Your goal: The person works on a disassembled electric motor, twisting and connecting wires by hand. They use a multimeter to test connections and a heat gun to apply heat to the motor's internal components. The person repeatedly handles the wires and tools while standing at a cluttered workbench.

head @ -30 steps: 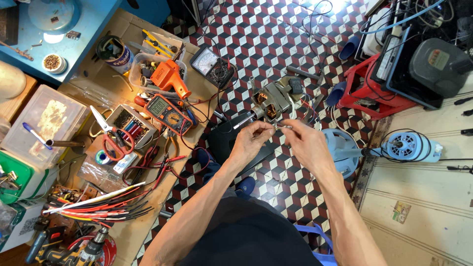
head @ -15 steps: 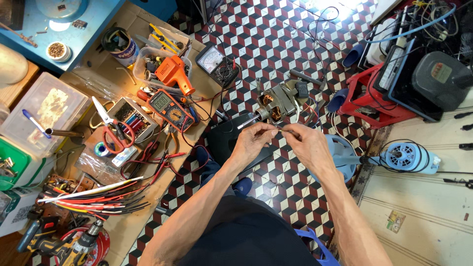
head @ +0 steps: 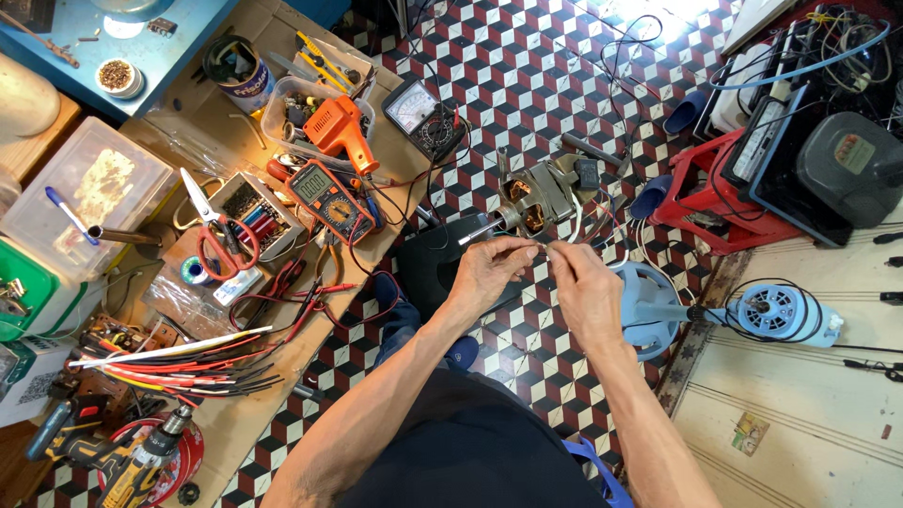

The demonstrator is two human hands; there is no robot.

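Both hands meet over the tiled floor [head: 527, 85]: left hand [head: 489, 273] and right hand [head: 585, 287] each pinch a thin wire [head: 544, 246] in a fingertip grip, just near of the electric motor [head: 538, 199].

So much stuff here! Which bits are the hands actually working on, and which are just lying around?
In hand:
- left hand and right hand, pinching a thin wire between them
- small electric motor that the wire seems to lead to

Lying about:
- orange multimeter
- analogue meter
- red-handled scissors
- orange soldering gun
- bundle of coloured wires
- blue fan base
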